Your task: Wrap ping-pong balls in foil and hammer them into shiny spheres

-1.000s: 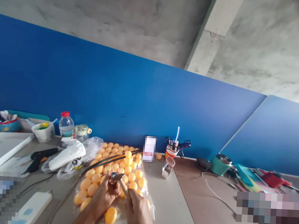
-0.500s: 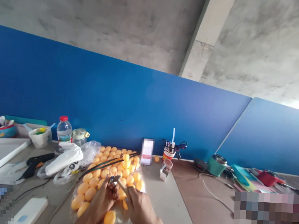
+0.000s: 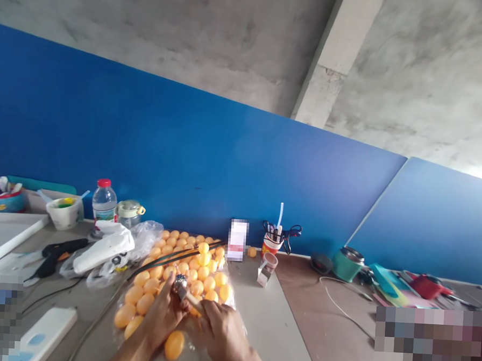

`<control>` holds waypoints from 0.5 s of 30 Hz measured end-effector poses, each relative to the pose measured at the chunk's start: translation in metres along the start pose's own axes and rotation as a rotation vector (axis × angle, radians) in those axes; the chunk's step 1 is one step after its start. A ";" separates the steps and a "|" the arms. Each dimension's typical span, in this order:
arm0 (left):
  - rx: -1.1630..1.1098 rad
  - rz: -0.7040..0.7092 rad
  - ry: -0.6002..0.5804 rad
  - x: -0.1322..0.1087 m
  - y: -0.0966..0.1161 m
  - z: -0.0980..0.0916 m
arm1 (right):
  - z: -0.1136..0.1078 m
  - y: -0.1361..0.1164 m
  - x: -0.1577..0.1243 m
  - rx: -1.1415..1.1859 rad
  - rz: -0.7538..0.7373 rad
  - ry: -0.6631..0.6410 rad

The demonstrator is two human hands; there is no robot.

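My left hand [image 3: 168, 311] is closed around a small, shiny silver rounded piece [image 3: 181, 280] whose kind I cannot make out. My right hand [image 3: 225, 325] grips a tool with a pale wooden handle [image 3: 194, 302]. Its grey end points up and left, at the silver piece. The tool's exact kind is unclear. Under and behind both hands spreads a sheet of orange balls [image 3: 144, 303] in clear plastic. One loose orange ball [image 3: 174, 345] lies just below my hands, near the left wrist.
Black straps [image 3: 176, 259] cross the balls. Left are a glue gun [image 3: 57, 254], a white plastic-wrapped bundle [image 3: 106, 251], a bottle [image 3: 104, 203] and a white power strip [image 3: 49, 332]. A phone [image 3: 237, 239], a cup of pens [image 3: 271, 245] and a small clear box [image 3: 267, 270] stand at the back.
The grey end of the tool has shifted left and tilted down against the silver piece. Both hands remain close together; the view has shifted slightly.
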State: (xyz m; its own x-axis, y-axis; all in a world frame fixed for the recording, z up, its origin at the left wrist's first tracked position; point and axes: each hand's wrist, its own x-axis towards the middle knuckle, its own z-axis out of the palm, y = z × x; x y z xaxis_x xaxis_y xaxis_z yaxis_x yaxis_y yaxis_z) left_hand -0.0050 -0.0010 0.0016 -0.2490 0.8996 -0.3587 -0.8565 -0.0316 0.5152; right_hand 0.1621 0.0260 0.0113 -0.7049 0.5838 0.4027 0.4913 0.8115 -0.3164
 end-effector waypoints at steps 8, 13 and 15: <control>0.037 -0.005 -0.018 0.002 -0.005 -0.002 | -0.005 -0.005 -0.001 -0.025 0.080 -0.016; 0.078 -0.043 -0.013 0.002 -0.007 -0.010 | 0.004 -0.003 -0.003 -0.048 0.086 -0.014; 0.079 -0.027 -0.041 0.002 -0.007 -0.013 | 0.005 -0.002 -0.003 -0.037 0.086 -0.034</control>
State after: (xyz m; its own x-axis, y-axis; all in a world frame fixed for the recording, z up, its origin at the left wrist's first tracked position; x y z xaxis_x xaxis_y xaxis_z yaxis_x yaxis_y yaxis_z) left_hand -0.0056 -0.0046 -0.0133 -0.2061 0.9169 -0.3418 -0.8239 0.0258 0.5662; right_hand 0.1608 0.0222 0.0064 -0.6762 0.6506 0.3458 0.5687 0.7593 -0.3164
